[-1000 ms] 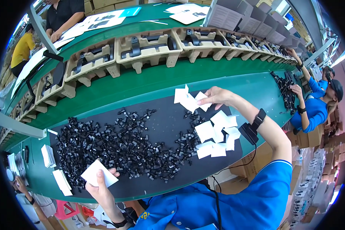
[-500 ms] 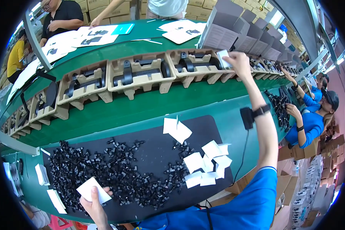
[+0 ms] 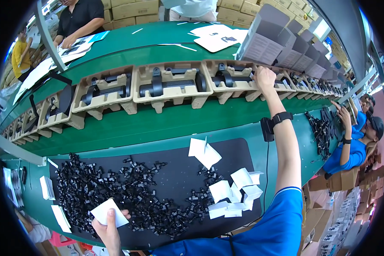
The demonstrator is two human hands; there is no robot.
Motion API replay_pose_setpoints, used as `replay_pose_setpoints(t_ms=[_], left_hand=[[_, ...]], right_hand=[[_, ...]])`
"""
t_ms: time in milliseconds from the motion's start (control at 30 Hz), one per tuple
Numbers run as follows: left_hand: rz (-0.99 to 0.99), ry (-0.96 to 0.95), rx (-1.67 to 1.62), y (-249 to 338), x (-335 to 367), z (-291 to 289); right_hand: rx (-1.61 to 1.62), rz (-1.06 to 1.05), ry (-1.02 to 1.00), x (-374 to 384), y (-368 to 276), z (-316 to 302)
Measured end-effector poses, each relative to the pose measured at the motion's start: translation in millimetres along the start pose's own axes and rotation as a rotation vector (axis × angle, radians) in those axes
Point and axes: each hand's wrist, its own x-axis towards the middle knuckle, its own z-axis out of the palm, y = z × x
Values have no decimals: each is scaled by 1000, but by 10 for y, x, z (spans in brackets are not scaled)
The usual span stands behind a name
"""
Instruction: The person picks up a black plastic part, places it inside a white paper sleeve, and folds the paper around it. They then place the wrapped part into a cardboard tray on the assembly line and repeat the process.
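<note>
Head view: white paper (image 3: 100,210) lies pinched under the thumb of my left hand (image 3: 108,231), over small black parts (image 3: 136,200) on the desk (image 3: 33,205); my right hand (image 3: 266,78) curls at a moulded tray (image 3: 219,88), its fingertips hidden, so I cannot tell its hold.

Print too small to read: fine lines on the grey boxes (image 3: 261,46) and faint marks on the stacked brown cartons (image 3: 134,9); no lettering legible.

The right hand (image 3: 264,80) extends forward (left hand (image 3: 106,231), thumb (image 3: 111,216) uppermost).
</note>
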Motion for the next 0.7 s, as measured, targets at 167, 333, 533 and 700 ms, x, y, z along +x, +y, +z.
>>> replay_pose_setpoints(t_ms=[167,333,533,700], left_hand=[[-63,13,-84,10,-47,-66],[-174,-431,-450,78,6,137],[-77,-610,-391,138,-214,480],[105,-723,-168,80,-463,371]], right_hand=[[-140,-14,-58,-112,-169,-120],[834,-472,9,-1311,-867,-1714],[950,-1124,-262,-3001,-1588,-2496],[826,-1063,111,-3391,-1596,-2413]])
